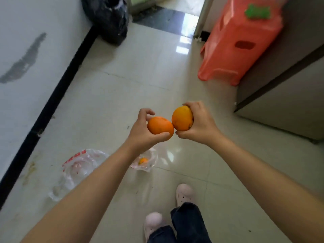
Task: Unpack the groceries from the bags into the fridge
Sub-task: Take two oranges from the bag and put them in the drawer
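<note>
Over pale floor tiles I am gripping one orange in my left hand and another in my right hand, carrying both toward what is probably the fridge, whose door needs opening.

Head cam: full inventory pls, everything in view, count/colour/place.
oranges in hand: 2, orange, one in each hand, touching each other at mid frame
orange in bag: 1, orange, inside the small clear bag on the floor
clear plastic bags: 2, transparent, one with red print, on the floor lower left and under the left forearm
black bag: 1, black, on the floor by the wall, top left
stools: a stack, count unclear, orange-red, by the fridge, top right
fridge: 1, grey-beige, right edge, doors closed
floor: pale glossy tiles
shoes: 2, pale pink, bottom centre
left hand: grips the deeper orange one
right hand: grips the yellower one
</note>
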Action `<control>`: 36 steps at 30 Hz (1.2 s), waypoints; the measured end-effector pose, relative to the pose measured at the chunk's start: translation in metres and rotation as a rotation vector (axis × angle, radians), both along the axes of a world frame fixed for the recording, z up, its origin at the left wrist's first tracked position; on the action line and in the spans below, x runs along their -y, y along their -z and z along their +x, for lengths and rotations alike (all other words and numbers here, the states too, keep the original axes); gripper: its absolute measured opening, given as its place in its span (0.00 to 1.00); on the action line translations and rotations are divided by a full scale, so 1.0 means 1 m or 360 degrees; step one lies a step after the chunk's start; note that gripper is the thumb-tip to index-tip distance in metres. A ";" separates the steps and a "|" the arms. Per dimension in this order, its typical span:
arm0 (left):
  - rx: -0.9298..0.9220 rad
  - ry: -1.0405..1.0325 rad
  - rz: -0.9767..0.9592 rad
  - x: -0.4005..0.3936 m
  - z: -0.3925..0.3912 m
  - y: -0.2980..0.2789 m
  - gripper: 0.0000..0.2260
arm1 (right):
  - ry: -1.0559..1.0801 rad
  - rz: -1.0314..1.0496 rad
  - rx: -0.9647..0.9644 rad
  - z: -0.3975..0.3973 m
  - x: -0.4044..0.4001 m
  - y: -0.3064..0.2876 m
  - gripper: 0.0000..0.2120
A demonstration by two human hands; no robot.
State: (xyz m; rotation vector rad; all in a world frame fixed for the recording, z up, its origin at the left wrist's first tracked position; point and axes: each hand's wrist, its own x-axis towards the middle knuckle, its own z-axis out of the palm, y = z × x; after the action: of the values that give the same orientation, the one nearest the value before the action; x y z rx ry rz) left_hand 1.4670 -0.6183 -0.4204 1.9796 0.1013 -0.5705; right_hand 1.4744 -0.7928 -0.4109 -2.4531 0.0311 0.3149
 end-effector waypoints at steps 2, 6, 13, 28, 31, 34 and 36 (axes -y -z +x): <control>0.0161 0.0141 -0.0024 0.022 0.017 -0.057 0.29 | 0.0101 0.0003 0.0124 0.004 0.024 -0.059 0.37; 0.0405 0.0461 -0.0020 0.078 0.028 -0.152 0.25 | 0.0294 -0.0066 0.0316 -0.018 0.079 -0.163 0.37; 0.0800 0.0903 -0.0097 0.224 -0.004 -0.280 0.28 | 0.0662 -0.0244 0.0522 -0.106 0.211 -0.315 0.39; 0.1145 0.0769 -0.0157 0.617 -0.060 -0.450 0.27 | 0.1034 -0.0452 0.0781 -0.200 0.548 -0.482 0.36; 0.1185 0.0670 -0.0244 0.680 -0.049 -0.479 0.26 | 0.1014 -0.0452 0.0884 -0.183 0.609 -0.512 0.35; 0.1305 0.0573 -0.0251 0.727 -0.021 -0.507 0.27 | 0.1022 -0.0466 0.1032 -0.152 0.657 -0.540 0.35; 0.1425 0.0477 -0.0234 0.753 0.007 -0.532 0.27 | 0.1011 -0.0383 0.1170 -0.126 0.683 -0.559 0.34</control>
State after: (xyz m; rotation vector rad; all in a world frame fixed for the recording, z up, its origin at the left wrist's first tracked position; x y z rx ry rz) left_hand 1.4741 -1.3711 0.1116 1.9441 -0.7729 0.1626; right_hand 1.3480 -1.4761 0.1482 -2.4847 0.5363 -0.9008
